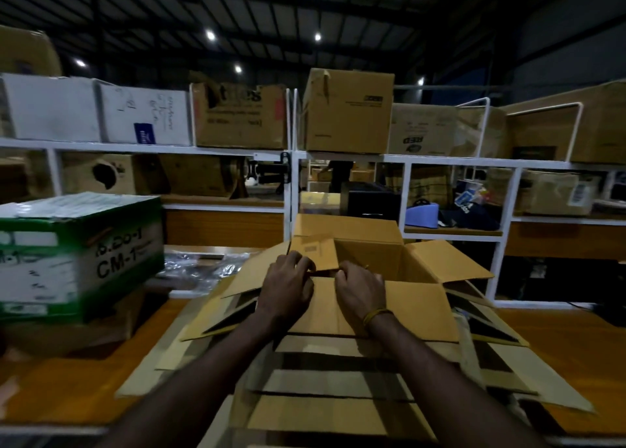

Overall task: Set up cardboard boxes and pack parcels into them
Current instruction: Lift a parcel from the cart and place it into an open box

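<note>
Flat cardboard stack (325, 413) nearest; both grips on open box (369, 254) flap.

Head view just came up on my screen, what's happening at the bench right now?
A person is setting up a cardboard box on the wooden bench. The left hand and right hand both grip the edge of its near flap, with the other flaps spread open. The visible part of the inside looks empty, so no parcels seem packed yet. The box sits on a stack of flattened cartons. A green and white box stands to the left.
</note>
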`<state>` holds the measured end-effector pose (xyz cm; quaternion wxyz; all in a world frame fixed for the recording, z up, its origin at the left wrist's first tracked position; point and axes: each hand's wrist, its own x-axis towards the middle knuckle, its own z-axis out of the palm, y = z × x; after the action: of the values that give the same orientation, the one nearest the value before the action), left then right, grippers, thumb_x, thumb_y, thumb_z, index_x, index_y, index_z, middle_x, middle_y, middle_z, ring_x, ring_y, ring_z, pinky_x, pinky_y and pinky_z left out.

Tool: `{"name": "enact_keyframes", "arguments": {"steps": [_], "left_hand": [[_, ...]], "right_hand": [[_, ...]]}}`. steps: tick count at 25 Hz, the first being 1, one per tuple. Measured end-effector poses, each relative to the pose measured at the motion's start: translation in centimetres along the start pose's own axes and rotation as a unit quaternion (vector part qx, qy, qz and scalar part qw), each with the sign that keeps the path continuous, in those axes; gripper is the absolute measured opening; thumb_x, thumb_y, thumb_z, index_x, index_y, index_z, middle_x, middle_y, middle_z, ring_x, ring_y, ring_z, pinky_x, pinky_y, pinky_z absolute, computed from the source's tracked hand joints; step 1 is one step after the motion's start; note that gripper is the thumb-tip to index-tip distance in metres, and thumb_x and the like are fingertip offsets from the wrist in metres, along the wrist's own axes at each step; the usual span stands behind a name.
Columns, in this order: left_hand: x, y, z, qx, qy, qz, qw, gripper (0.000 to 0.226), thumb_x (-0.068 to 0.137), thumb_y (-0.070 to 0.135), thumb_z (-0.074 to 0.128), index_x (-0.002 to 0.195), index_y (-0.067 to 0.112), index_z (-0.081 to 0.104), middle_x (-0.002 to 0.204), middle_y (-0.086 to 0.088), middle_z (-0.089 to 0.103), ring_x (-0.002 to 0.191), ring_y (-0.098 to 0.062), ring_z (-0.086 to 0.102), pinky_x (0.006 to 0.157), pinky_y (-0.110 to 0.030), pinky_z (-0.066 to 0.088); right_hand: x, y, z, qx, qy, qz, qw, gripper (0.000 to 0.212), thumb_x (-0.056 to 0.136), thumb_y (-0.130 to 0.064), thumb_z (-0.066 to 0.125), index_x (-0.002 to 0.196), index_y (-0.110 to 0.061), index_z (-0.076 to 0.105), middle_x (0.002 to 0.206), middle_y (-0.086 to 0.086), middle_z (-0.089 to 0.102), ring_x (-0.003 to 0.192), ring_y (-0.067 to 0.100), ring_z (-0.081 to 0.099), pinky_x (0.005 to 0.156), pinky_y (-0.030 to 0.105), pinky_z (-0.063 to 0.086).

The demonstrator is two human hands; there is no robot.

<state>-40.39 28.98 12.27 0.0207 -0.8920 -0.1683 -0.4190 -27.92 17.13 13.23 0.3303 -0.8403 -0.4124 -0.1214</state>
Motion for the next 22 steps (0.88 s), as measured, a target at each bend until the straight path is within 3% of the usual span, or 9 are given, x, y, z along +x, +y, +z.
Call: {"name": "enact_keyframes", "arguments": {"steps": [2, 5, 8, 10, 13, 18, 20, 22], "left_hand": [[-0.6, -0.6, -0.3, -0.003, -0.007, 0.004, 1.0, 0.028, 0.089, 0.026, 0.061, 0.116, 0.022, 0.056, 0.122, -0.002, 0.053, 0.106, -0.016, 0.051, 0.085, -0.033, 0.051], [-1.1, -1.0, -0.6, -0.013, -0.015, 0.022, 1.0, 0.035, 0.089, 0.025, 0.063, 0.123, 0.021, 0.054, 0.128, -0.003, 0.05, 0.109, -0.017, 0.052, 0.086, -0.031, 0.052], [-1.2, -1.1, -1.3, -0.004, 0.005, 0.034, 0.999, 0.037, 0.088, 0.027, 0.065, 0.124, 0.022, 0.057, 0.128, -0.005, 0.051, 0.112, -0.019, 0.052, 0.089, -0.031, 0.05], [-1.2, -1.5, -1.6, 0.035, 0.009, 0.044, 0.998, 0.041, 0.089, 0.03, 0.064, 0.128, 0.022, 0.058, 0.133, -0.005, 0.052, 0.122, -0.022, 0.05, 0.099, -0.038, 0.049], [-1.3, -2.4, -1.9, 0.124, -0.021, 0.049, 0.991, 0.051, 0.092, 0.035, 0.055, 0.141, 0.019, 0.051, 0.152, -0.007, 0.042, 0.147, -0.028, 0.03, 0.119, -0.051, 0.028], [-1.8, -3.2, -3.1, 0.211, -0.031, 0.011, 0.977, 0.062, 0.093, 0.045, 0.052, 0.147, 0.017, 0.045, 0.167, -0.009, 0.013, 0.154, -0.031, 0.004, 0.121, -0.054, 0.008], [-1.8, -3.3, -3.4, 0.237, -0.037, 0.014, 0.971, 0.063, 0.093, 0.049, 0.049, 0.146, 0.016, 0.047, 0.166, -0.01, 0.015, 0.154, -0.03, 0.003, 0.121, -0.054, 0.004], [-1.9, -3.5, -3.5, 0.243, -0.052, -0.001, 0.969, 0.062, 0.093, 0.053, 0.047, 0.142, 0.015, 0.052, 0.161, -0.012, 0.03, 0.154, -0.031, 0.007, 0.122, -0.054, -0.001]], "right_hand": [[-0.2, -0.4, 0.3, 0.022, 0.02, -0.017, 0.999, 0.029, 0.098, -0.028, 0.039, 0.124, -0.028, 0.053, 0.111, -0.002, 0.062, 0.106, 0.019, 0.056, 0.097, 0.042, 0.036], [0.1, -1.5, 0.4, 0.032, 0.013, -0.035, 0.999, 0.055, 0.098, -0.026, 0.043, 0.15, -0.035, 0.026, 0.131, 0.004, 0.048, 0.107, 0.024, 0.055, 0.089, 0.04, 0.042], [0.9, -2.6, 0.5, 0.041, -0.015, -0.053, 0.998, 0.073, 0.098, -0.019, 0.047, 0.154, -0.045, 0.007, 0.147, 0.005, 0.032, 0.088, 0.021, 0.057, 0.064, 0.028, 0.047], [1.5, -3.2, 0.8, 0.054, -0.04, -0.074, 0.995, 0.08, 0.097, -0.013, 0.046, 0.15, -0.054, 0.002, 0.156, 0.005, 0.02, 0.083, 0.018, 0.057, 0.058, 0.028, 0.049], [2.2, -4.2, 1.4, 0.04, -0.078, -0.104, 0.991, 0.088, 0.096, -0.009, 0.045, 0.143, -0.065, -0.005, 0.163, 0.006, 0.005, 0.09, 0.026, 0.061, 0.063, 0.034, 0.057], [3.2, -5.9, 1.8, 0.023, -0.141, -0.138, 0.98, 0.089, 0.095, -0.006, 0.048, 0.146, -0.062, 0.001, 0.164, -0.005, -0.005, 0.113, 0.027, 0.056, 0.07, 0.03, 0.054], [3.7, -6.1, 2.2, 0.015, -0.157, -0.16, 0.975, 0.08, 0.097, -0.011, 0.046, 0.147, -0.059, 0.007, 0.163, -0.011, -0.001, 0.126, 0.029, 0.048, 0.085, 0.038, 0.054], [4.4, -6.2, 2.7, 0.005, -0.176, -0.166, 0.97, 0.066, 0.1, -0.02, 0.042, 0.147, -0.057, 0.016, 0.163, -0.014, 0.002, 0.133, 0.029, 0.042, 0.096, 0.044, 0.05]]}}
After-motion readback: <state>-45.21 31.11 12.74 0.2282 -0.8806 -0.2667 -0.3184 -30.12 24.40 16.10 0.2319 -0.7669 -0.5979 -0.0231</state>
